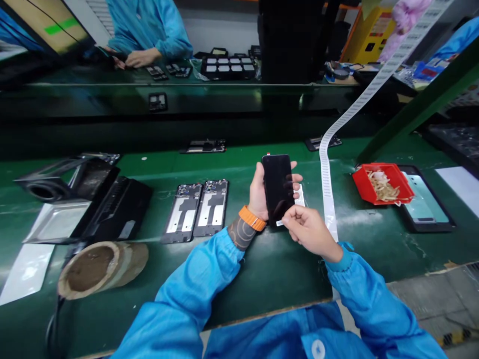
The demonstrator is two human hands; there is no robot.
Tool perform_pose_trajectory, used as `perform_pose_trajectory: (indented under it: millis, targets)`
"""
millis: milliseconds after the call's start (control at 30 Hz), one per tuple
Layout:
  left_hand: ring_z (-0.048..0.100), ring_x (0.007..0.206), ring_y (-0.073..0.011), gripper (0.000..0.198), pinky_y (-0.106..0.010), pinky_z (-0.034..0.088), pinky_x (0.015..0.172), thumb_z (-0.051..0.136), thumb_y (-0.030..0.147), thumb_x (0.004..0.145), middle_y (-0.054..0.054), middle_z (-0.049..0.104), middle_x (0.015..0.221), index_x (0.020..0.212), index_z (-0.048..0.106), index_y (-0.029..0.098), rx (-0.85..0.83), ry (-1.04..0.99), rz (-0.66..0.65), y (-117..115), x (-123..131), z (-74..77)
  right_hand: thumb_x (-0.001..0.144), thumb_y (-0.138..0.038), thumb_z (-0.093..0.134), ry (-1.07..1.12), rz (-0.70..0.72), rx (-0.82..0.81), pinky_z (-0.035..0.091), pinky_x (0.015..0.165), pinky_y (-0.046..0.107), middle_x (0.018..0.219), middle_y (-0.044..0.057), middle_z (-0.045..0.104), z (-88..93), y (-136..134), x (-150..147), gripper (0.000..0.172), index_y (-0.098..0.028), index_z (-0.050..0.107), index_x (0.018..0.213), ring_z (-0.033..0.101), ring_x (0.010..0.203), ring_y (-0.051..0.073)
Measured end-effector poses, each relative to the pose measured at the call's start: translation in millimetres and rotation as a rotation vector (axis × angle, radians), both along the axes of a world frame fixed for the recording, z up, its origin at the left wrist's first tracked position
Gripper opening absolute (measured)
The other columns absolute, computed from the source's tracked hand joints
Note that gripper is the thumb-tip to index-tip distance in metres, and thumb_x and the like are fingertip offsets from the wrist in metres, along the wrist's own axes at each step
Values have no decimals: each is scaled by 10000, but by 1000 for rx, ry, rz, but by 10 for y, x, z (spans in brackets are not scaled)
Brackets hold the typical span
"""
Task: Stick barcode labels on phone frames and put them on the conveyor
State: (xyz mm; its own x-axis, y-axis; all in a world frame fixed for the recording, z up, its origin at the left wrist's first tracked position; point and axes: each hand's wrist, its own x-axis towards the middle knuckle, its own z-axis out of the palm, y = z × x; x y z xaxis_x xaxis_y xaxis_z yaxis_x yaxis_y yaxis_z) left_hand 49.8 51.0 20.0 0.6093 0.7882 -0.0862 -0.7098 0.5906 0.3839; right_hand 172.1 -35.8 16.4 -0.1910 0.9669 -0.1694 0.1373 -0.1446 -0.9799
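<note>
Left hand point(258, 195) around phone point(277, 182), right hand point(310, 229) closed on tab point(279, 223); strips point(384, 187) in red bin point(362, 185)

Green worktop point(284, 269), glossy, streaked with pale glare, front edge worn. Dark green raised ledge point(209, 99) behind. Slanted green post point(422, 94) at right. Grey floor point(430, 294) lower right, yellow-and-black marking point(454, 337). Pale wall point(220, 30) beyond.

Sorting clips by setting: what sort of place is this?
Probably a phone assembly or repair workshop: the left hand holds a phone, two opened phones lie on the green bench, and a co-worker in blue is opposite.
</note>
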Motion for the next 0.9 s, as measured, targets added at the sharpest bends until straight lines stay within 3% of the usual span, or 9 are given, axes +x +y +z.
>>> perform_pose_trajectory:
  millis: [200,400,600,733,833,900]
  targets:
    - [609,744,-194,808,-340,521,655,250,741,900,-132,662,938,1202,636,99,23,-46,21,-9,16,-24,857,-359,629,-163,-50,110,322,493,214,564,-52,498,-52,-34,-28,243,-186,561,700,429,521,88]
    - [612,730,-190,796,-335,523,648,271,740,897,-129,663,924,1202,637,101,7,-27,42,-18,27,-9,874,-363,605,-243,-37,149,335,516,222,574,-53,507,-40,-44,-50,236,-192,566,716,449,536,98]
    - [609,709,-173,717,-310,518,633,335,707,902,-108,649,893,1160,636,110,-12,5,81,-46,18,54,841,-385,655,-599,-90,264,322,556,253,536,-66,460,-52,-7,-22,275,-209,523,676,443,518,112]
    - [573,614,-139,600,-257,471,553,458,704,860,-40,595,745,1005,628,147,-133,167,270,-14,46,72,804,-429,693,-604,-258,403,431,664,291,794,24,615,-118,26,23,258,-202,574,832,560,704,175]
    - [516,527,-105,506,-217,415,498,631,676,774,31,495,617,825,554,178,-269,419,499,19,99,32,864,-376,626,-429,-188,510,486,815,334,1066,94,658,-158,30,27,314,-190,599,1115,614,906,215]
    - [517,521,-100,496,-210,416,501,721,630,722,48,472,592,758,505,186,-256,535,570,52,91,7,885,-357,600,-391,-141,476,493,829,345,1044,84,690,-171,48,65,296,-202,627,1136,632,915,225]
